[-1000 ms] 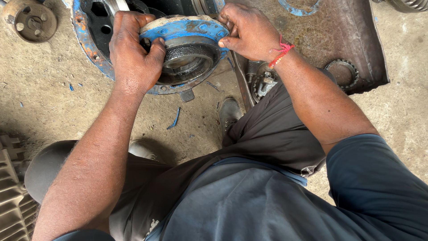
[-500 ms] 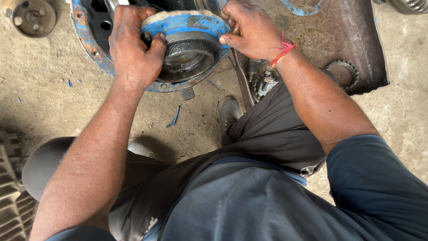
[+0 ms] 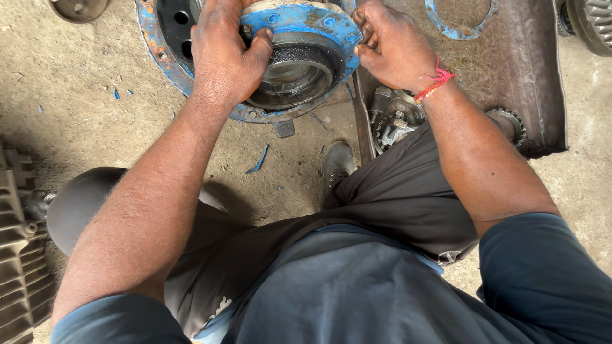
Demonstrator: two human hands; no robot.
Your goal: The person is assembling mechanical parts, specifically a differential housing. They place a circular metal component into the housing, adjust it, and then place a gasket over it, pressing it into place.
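- The left hand (image 3: 223, 54) had its grip clamped on the left side of the blue wheel hub (image 3: 299, 38), thumb pressed against the dark inner ring (image 3: 294, 70).
- The right hand (image 3: 392, 44) had its fingers curled tight on the hub's right rim, a red thread (image 3: 435, 79) tied around that wrist.
- The hub sat at the top of the view on the dusty concrete floor (image 3: 83, 114), in front of the person's knees and inside a larger rusty blue flange (image 3: 156, 44).
- A black shoe (image 3: 336, 164) rested just below the hub.
- Greasy gears (image 3: 392, 121) lay beside a rusty metal sheet (image 3: 523, 83) to the right.
- A blue ring gasket (image 3: 440, 22) lay on that sheet.
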